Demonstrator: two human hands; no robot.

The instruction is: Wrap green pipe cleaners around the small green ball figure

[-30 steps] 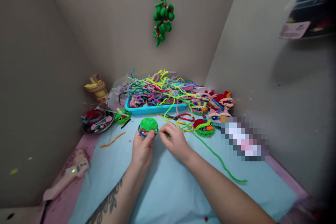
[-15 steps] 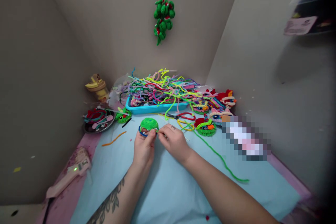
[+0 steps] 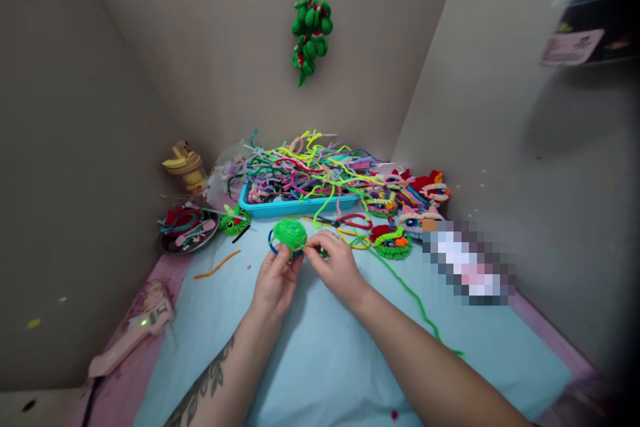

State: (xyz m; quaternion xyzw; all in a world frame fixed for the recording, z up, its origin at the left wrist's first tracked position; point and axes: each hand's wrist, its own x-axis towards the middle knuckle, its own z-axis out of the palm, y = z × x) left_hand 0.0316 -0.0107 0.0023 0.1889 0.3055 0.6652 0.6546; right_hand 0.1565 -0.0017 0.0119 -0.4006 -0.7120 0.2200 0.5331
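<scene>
My left hand grips a round green pipe-cleaner coil with a blue loop around its rim, held a little above the light blue mat. Right beside it, my right hand pinches the end of a long green pipe cleaner where it meets the coil. That green strand trails off to the right across the mat. Both hands touch at the coil's right edge.
A blue tray heaped with coloured pipe cleaners stands behind the hands. Finished fuzzy figures and red scissors lie at the right, a metal dish and a green figure at the left. A pink glue gun lies near the left edge. A green ornament hangs on the wall.
The green coil has been tilted and turned a little to the right in my left hand. My right hand has drawn the green strand in, so its tail has shifted on the mat.
</scene>
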